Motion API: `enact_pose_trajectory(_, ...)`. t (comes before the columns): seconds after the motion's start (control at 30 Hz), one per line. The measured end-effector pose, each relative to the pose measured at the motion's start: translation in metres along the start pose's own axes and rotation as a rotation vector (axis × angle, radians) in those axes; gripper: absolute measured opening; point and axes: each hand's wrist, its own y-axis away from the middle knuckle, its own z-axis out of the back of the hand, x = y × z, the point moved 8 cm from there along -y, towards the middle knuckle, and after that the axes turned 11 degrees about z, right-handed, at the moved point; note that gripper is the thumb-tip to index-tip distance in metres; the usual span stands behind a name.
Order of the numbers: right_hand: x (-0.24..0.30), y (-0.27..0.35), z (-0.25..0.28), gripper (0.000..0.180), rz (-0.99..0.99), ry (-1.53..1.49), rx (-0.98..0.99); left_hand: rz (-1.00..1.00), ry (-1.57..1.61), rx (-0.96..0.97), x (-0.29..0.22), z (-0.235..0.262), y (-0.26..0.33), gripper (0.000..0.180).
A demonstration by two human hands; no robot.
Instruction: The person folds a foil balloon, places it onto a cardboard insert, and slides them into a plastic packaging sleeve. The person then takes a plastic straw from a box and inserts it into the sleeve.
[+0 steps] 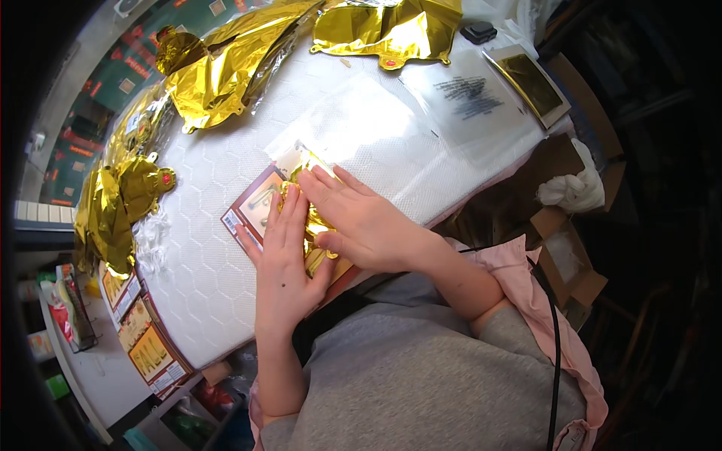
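Observation:
Beneath my two hands lies a folded gold foil balloon (pixel 316 219), partly covered by my fingers. It rests on a printed card (pixel 254 201) with a dark red border. My left hand (pixel 284 259) is laid over the foil's left side, fingers stretched out, the little finger apart on the card. Flat across the foil's right side is my right hand (pixel 365 222), its fingers extended and its thumb near the left hand. Neither hand is wrapped round anything. A clear plastic bag (pixel 357 120) lies just beyond them.
Gold foil balloons (pixel 214 79) are heaped along the far and left edges. White strings (pixel 153 240) lie at the left, near printed cards (pixel 147 342). At the far right are another clear bag (pixel 459 94), a packaged gold sheet (pixel 526 79) and a black object (pixel 478 31). Cardboard boxes (pixel 568 259) stand right of the table.

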Motion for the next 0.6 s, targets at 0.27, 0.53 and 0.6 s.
enact_pose_trajectory(0.27,-0.026,0.009,0.053,0.058,0.014,0.137,-0.101,-0.009,-0.018,-0.001,0.002,0.000,0.000,0.091)
enact_pose_trajectory(0.53,-0.011,-0.001,0.001,0.058,0.074,0.176,0.016,-0.018,-0.022,-0.003,0.001,0.000,0.001,0.092)
enact_pose_trajectory(0.6,-0.013,-0.001,-0.005,0.058,0.070,0.216,0.054,-0.013,-0.017,0.001,0.003,-0.002,0.002,0.095)
